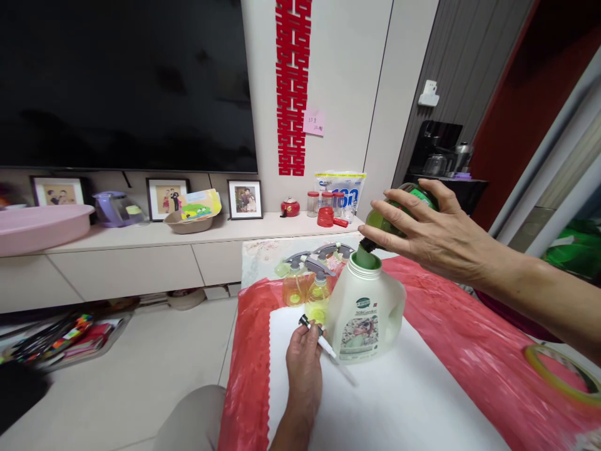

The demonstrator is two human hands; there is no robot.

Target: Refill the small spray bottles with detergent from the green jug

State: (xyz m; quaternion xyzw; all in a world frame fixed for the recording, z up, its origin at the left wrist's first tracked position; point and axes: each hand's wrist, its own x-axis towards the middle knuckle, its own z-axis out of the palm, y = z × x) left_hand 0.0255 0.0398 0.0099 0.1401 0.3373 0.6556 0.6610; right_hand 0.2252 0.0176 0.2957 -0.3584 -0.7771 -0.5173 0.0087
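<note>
A large pale-green detergent jug [345, 297] stands upright on the white sheet [399, 401], with its cap off. Over its mouth, my right hand [425, 228] grips a green bottle [378, 220] tipped neck-down, its dark neck at the green spout inside the jug. My fingers hide much of that bottle. Lower and to the left, my left hand [304, 360] is closed round a pump head [323, 343] with a black top, a white body and a clear dip tube pointing down to the right. Just behind it are several spray bottles [318, 294] with yellow liquid and grey triggers.
Red plastic film [251, 351] covers the table beneath the white sheet. A roll of yellow tape [535, 369] lies at the right edge. Behind, a long white cabinet [141, 263] bears a pink basin [44, 228], framed photos, a red pot [290, 207] and a white-and-blue bag [353, 188].
</note>
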